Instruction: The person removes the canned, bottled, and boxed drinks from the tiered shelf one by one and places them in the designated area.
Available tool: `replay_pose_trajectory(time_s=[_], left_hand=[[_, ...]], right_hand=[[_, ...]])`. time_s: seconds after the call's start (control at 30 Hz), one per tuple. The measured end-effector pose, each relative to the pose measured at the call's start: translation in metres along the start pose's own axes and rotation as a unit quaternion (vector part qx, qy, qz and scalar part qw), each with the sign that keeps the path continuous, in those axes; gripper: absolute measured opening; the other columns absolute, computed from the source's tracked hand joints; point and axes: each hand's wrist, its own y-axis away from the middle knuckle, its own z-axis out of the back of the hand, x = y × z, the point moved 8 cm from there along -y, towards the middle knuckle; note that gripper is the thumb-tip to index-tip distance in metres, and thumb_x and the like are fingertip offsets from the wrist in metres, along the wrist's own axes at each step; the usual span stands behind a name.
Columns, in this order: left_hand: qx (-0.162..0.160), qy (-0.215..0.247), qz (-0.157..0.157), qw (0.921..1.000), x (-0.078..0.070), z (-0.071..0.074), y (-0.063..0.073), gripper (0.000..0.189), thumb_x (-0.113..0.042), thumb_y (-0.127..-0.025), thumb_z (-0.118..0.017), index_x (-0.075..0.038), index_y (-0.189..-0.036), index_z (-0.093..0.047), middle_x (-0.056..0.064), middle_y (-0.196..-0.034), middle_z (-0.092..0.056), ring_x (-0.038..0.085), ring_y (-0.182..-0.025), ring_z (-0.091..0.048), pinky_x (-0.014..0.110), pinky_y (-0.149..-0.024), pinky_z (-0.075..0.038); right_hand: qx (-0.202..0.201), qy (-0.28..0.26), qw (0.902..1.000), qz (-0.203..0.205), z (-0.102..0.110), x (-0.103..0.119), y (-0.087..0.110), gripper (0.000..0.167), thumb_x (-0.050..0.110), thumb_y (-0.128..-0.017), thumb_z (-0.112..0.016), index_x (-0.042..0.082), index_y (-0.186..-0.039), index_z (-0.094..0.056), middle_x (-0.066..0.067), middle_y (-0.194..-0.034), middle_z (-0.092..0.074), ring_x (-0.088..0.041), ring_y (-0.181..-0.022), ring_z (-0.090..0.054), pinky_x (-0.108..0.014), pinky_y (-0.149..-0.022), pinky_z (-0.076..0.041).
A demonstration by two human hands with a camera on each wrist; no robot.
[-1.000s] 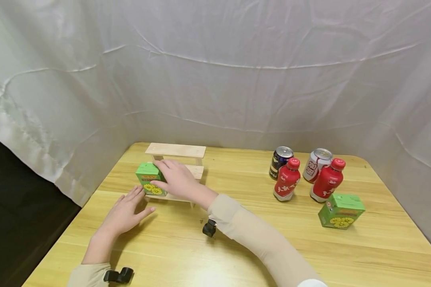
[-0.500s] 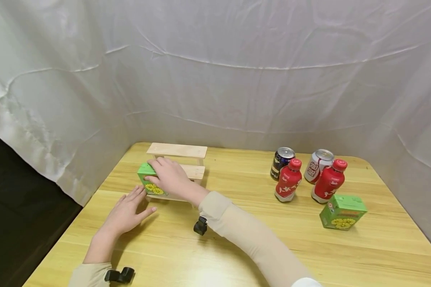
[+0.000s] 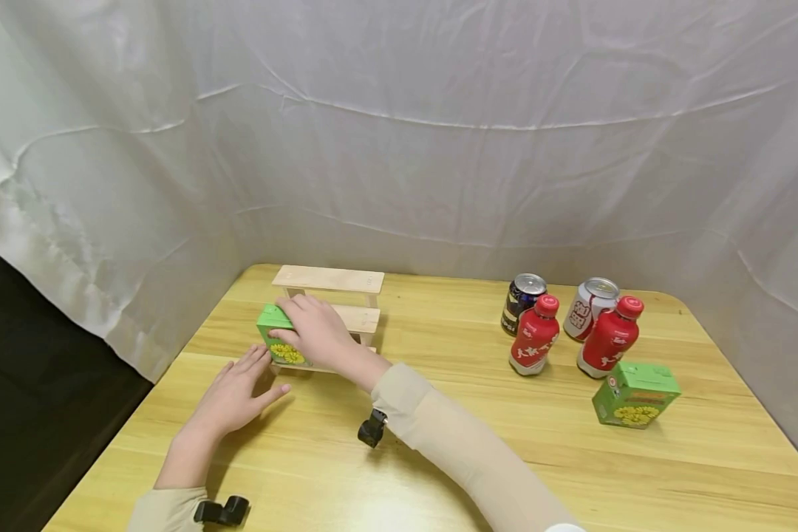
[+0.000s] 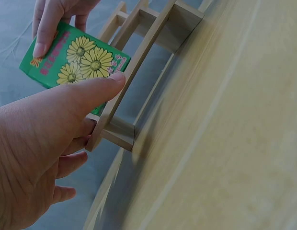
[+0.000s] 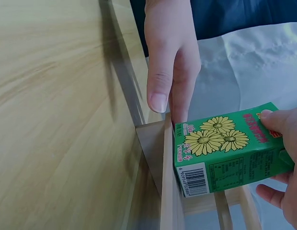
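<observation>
On the lowest step of a small three-tier wooden rack (image 3: pixel 329 278) stands a green drink carton (image 3: pixel 287 355) with yellow flowers. My right hand (image 3: pixel 321 334) grips the carton's upper part from the right, thumb on the flowered front and fingers behind. In the right wrist view the carton's bottom sits right at the step board. My left hand (image 3: pixel 231 399) is beside the rack's left front corner, fingers extended and thumb spread. Its fingertips are at the end of the lowest step, as the left wrist view also shows.
At the right stand a dark can (image 3: pixel 522 303), a white can (image 3: pixel 590 309), two red bottles (image 3: pixel 534 336) and a second green carton (image 3: pixel 635 397). Pale cloth (image 3: pixel 439 185) hangs behind the wooden table (image 3: pixel 439 318).
My right hand and wrist have shifted slightly left, the hand now covering more of the carton. The left hand has stayed in place by the rack.
</observation>
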Motion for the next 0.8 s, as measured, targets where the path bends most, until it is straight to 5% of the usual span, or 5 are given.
replay_pose_trajectory(time_s=[0.27,0.8], left_hand=[[0.001,0.003,-0.003,1.0,0.0,0.0,0.0,0.083,-0.059,-0.092,-0.055,-0.003,-0.15,-0.035,0.019,-0.157,-0.032,0.041,-0.146,-0.028,0.067,-0.115,-0.021],[-0.001,0.005,-0.005,1.0,-0.001,0.0,0.0,0.083,-0.058,-0.092,-0.055,-0.004,-0.15,-0.035,0.018,-0.158,-0.032,0.041,-0.145,-0.029,0.066,-0.116,-0.021]], right_hand=[[-0.015,-0.017,0.9997,-0.001,0.011,-0.004,0.012,0.055,0.05,-0.097,-0.051,0.017,-0.141,-0.049,0.003,-0.124,-0.062,-0.011,-0.11,-0.059,-0.028,-0.093,-0.052],[-0.041,0.014,0.9978,0.05,0.038,-0.012,0.049,0.052,0.046,-0.097,-0.053,0.012,-0.136,-0.052,0.001,-0.119,-0.064,-0.011,-0.101,-0.058,-0.024,-0.083,-0.05]])
